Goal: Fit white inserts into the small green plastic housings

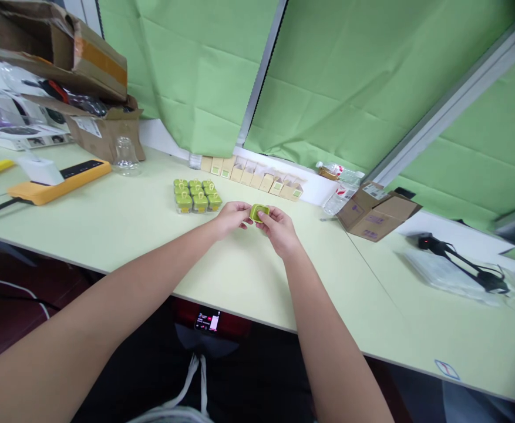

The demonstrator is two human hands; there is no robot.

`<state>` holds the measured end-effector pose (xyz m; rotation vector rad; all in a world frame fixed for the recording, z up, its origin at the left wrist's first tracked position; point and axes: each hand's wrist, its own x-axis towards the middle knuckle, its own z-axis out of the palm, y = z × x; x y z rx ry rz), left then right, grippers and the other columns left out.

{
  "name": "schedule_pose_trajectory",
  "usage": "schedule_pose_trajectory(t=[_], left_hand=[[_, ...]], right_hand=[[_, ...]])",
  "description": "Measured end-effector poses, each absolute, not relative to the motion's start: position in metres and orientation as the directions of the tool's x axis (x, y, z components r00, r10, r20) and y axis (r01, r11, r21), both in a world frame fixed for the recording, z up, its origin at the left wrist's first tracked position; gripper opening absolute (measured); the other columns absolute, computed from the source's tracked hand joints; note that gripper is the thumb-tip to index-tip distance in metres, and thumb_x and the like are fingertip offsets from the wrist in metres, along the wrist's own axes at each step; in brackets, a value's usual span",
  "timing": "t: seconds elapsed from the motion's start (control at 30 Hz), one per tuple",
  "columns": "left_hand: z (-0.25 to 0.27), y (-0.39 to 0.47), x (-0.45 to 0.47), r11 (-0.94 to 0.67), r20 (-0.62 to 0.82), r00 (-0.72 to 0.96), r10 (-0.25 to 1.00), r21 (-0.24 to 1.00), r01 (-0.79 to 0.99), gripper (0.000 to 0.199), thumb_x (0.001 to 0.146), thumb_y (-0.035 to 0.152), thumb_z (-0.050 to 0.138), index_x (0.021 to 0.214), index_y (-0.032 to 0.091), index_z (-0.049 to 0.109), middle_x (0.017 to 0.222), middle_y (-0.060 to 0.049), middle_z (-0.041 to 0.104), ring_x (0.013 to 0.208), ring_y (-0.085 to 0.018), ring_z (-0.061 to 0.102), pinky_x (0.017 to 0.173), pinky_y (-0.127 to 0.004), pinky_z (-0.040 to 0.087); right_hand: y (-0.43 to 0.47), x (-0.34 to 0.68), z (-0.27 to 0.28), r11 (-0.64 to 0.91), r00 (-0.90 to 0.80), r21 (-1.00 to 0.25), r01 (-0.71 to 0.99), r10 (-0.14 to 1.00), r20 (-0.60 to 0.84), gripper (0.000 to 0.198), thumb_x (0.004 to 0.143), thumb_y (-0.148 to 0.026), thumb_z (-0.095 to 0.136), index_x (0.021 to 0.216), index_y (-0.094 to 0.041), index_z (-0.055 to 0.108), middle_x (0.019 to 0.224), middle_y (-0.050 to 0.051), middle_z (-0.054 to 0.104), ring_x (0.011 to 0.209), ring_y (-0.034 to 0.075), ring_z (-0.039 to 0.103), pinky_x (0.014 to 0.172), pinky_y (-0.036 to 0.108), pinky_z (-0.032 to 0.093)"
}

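Between both hands, a little above the table, is a small green-lidded box (259, 210), its lid turned toward me. My right hand (280, 230) grips it from the right, with the thumb pressed on the lid. From the left, my left hand (234, 217) pinches at the box's edge, fingers closed. Left of my hands stands a block of several matching small clear boxes with green lids (199, 203), packed in rows, each with a pale loop on top. My fingers hide part of the held box.
Behind my hands, small cardboard boxes (248, 175) line the wall. Plastic bottles (340, 197) and a cardboard box (374, 214) stand to the right, near a black headset-like device (464, 261). An orange power strip (59, 183) and a clear jar (125, 157) are at left.
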<state>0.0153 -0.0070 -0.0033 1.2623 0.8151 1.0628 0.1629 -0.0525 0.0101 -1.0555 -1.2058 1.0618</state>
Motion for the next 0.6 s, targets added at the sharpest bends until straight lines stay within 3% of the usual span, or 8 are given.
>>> schedule_pose_trajectory(t=[0.27, 0.47, 0.6], left_hand=[[-0.0020, -0.0093, 0.0148, 0.029, 0.061, 0.365, 0.929, 0.971, -0.235, 0.019, 0.070, 0.030, 0.075, 0.080, 0.016, 0.069, 0.077, -0.004, 0.066, 0.067, -0.012, 0.062, 0.061, -0.025, 0.048], [-0.0036, -0.0099, 0.0122, 0.196, 0.033, 0.517, 0.855, 0.903, -0.383, 0.031, 0.069, 0.036, 0.079, 0.092, 0.017, 0.072, 0.095, -0.008, 0.069, 0.078, -0.014, 0.064, 0.065, -0.024, 0.048], [-0.0051, -0.0069, 0.0136, 0.177, 0.036, 0.475, 0.879, 0.901, -0.396, 0.030, 0.071, 0.035, 0.080, 0.093, 0.017, 0.073, 0.097, -0.008, 0.069, 0.078, -0.012, 0.062, 0.068, -0.024, 0.048]], right_hand=[[-0.0515, 0.1617, 0.0106, 0.175, 0.085, -0.983, -0.050, 0.982, 0.171, 0.041, 0.060, -0.044, 0.083, 0.086, -0.020, 0.062, 0.087, 0.002, 0.069, 0.076, 0.014, 0.065, 0.074, 0.030, 0.056], [-0.0529, 0.1607, 0.0129, 0.208, 0.098, -0.974, -0.085, 0.975, 0.199, 0.040, 0.060, -0.044, 0.083, 0.087, -0.021, 0.063, 0.087, 0.001, 0.068, 0.074, 0.012, 0.064, 0.073, 0.028, 0.056], [-0.0529, 0.1635, 0.0151, 0.173, 0.144, -0.983, 0.063, 0.973, 0.180, 0.041, 0.065, -0.046, 0.077, 0.094, -0.022, 0.063, 0.094, 0.002, 0.067, 0.074, 0.014, 0.064, 0.063, 0.026, 0.054]])
